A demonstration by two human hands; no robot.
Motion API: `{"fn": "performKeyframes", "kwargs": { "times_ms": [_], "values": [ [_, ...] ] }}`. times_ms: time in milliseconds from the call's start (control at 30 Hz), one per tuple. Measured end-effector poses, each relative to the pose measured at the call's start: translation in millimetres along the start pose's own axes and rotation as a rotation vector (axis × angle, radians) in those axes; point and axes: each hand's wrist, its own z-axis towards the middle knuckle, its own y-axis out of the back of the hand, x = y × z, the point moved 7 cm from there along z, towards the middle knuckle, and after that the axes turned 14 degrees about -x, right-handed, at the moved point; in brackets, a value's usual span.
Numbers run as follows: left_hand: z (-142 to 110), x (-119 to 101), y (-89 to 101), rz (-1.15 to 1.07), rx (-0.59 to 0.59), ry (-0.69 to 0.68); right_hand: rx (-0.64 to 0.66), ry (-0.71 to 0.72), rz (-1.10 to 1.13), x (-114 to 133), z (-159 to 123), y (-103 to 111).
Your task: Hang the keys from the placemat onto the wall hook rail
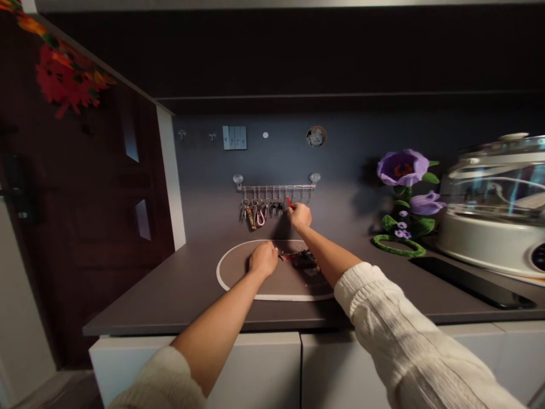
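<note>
Up at the hook rail, my right hand pinches a small red strap whose top reaches one of the hooks. Anything hanging below the strap is hidden by my fingers. My left hand rests low over the oval mat with its fingers curled closed, and what they hold, if anything, is hidden. Beside its fingertips lies a reddish strap with a dark pile of keys, partly behind my right forearm. Several key rings hang on the rail's left half, with a pink carabiner among them.
Right of the mat stand purple crocheted flowers, a black phone-like slab and a cream appliance with a clear cover. A dark cabinet overhangs the counter. Switches sit on the wall.
</note>
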Motion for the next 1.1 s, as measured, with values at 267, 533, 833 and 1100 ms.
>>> {"fn": "performKeyframes", "kwargs": {
  "times_ms": [267,533,833,1100],
  "values": [
    [1.0,-0.4,-1.8,-0.036,-0.007,-0.010,0.055,-0.096,0.276,-19.9,7.2,-33.4],
    [0.8,-1.5,-1.2,-0.079,-0.011,-0.026,0.108,-0.099,0.380,-23.4,3.9,-29.6],
    [-0.8,-3.9,3.1,-0.141,-0.006,-0.062,0.191,-0.073,0.546,-30.5,-9.6,-6.9],
    [-3.5,-11.3,6.2,-0.210,-0.023,-0.167,0.359,-0.078,0.585,-47.7,-47.4,15.4]
  ]
}}
